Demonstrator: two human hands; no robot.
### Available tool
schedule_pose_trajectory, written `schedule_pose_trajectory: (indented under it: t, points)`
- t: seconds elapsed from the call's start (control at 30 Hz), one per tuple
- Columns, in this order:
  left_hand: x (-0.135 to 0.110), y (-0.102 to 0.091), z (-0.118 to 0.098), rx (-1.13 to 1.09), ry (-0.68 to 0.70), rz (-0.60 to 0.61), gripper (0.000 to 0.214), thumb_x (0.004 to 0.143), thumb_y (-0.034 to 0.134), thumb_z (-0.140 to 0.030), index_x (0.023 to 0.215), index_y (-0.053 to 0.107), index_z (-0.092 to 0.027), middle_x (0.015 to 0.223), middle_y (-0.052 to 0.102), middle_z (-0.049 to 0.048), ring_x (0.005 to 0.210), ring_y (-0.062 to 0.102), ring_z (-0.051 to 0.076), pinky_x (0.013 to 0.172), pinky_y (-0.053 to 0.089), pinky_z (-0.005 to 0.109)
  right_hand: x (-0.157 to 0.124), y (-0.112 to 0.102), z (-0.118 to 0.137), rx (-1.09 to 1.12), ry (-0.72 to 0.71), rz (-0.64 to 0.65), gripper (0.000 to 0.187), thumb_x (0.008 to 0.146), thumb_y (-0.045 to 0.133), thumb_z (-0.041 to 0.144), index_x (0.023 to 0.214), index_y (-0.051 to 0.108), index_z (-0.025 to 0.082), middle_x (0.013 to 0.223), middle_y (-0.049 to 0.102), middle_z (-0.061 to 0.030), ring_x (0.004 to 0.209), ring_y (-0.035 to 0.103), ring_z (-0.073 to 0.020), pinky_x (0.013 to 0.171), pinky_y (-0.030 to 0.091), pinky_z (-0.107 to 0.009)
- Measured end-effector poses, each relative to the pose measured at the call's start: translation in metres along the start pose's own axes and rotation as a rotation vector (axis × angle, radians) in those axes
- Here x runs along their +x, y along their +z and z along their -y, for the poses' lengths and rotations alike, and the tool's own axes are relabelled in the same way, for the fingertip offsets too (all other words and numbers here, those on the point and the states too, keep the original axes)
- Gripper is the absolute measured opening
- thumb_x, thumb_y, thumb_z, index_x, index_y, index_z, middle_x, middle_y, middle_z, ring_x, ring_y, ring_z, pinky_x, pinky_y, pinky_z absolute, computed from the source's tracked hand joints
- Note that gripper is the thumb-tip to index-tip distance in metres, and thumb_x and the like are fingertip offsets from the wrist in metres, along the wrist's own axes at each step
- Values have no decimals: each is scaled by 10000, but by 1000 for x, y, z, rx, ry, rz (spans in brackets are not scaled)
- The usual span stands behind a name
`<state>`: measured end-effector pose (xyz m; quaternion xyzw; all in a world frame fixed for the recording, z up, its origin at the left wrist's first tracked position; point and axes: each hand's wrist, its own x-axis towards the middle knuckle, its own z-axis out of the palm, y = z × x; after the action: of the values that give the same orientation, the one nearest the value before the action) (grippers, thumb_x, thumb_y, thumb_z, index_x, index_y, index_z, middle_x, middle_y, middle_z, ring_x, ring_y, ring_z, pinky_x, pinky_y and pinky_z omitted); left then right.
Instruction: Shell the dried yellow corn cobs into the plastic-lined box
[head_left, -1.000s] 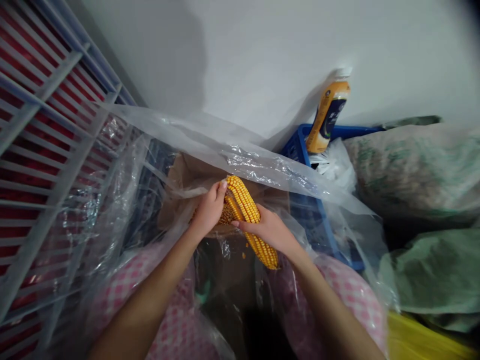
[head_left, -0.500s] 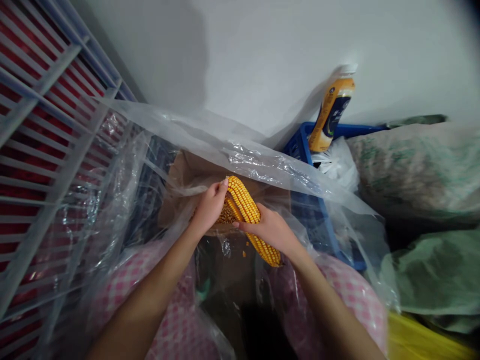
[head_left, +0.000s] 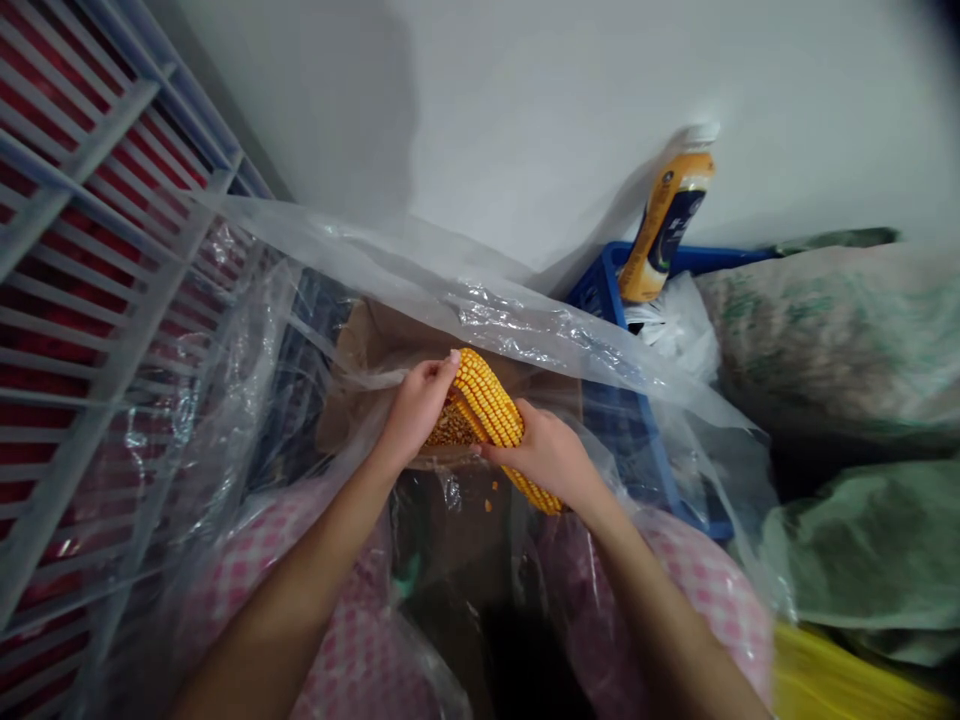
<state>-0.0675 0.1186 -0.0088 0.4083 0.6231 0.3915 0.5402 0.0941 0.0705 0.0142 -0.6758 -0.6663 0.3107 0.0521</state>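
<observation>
Cob [head_left: 491, 400] is held at a slant over the near part of the box [head_left: 390, 325], upper end away from the body, lower end near the right wrist. Kernels [head_left: 450, 428] are piled in the box, just under the cob.

Right hand [head_left: 551, 450]: clamped around the cob's middle, thumb laid across the near side, fingers wrapped out of sight. Main support is given here.

Left hand [head_left: 416, 405]: fingers curled together, thumb tip set against the upper end. Whether the fingers are clamped on the cob can't be told; the underside is hidden and the light is dim.

For good work here: cob best held firm by the right hand, with pressure applied by the left thumb along a row, a short stretch at a time. Fingers should be held clear of the thumb's path. The upper end is well placed above the pile; the lower end is hung past the box's near edge, so anything freed there could be lost. A couple of stray kernels [head_left: 488, 505] are already seen outside that edge. Cob is better shifted farther over the box.

Clear film [head_left: 510, 320] is draped around the box and over the lap; snagging by the wrists should be avoided. Blue crate [head_left: 660, 450] and bottle [head_left: 667, 225] are well out of the way on the right.
</observation>
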Motion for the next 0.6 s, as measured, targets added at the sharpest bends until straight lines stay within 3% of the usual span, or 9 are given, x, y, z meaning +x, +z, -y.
schedule_pose_trajectory:
  t: [0.23,0.37,0.43,0.6]
  points:
    - [-9,3,-4,187,128,-33,324,855,437,-431,856,631,-171,827,671,71,876,591,223,814,422,315,3,-1,-7,-75,-49,-10,443,650,620,614,794,496,214,784,619,-61,762,567,-223,605,327,-274]
    - [-10,2,-2,175,179,-3,291,879,397,-355,936,618,-174,962,670,88,973,584,220,877,409,318,4,-5,-11,-47,-64,6,459,655,599,640,799,492,218,765,608,-43,719,551,-201,588,323,-269]
    - [-10,2,-2,144,183,9,311,887,380,-365,951,616,-174,1002,664,91,990,579,218,887,404,320,5,-6,-12,-29,-66,15,457,661,587,643,803,493,219,753,603,-34,692,542,-190,580,320,-268]
    - [-11,4,-3,128,126,18,370,860,417,-479,882,618,-170,864,668,79,890,589,220,795,435,306,5,-3,-11,-86,-74,3,450,652,610,622,809,500,215,780,610,-52,748,549,-211,599,321,-275]
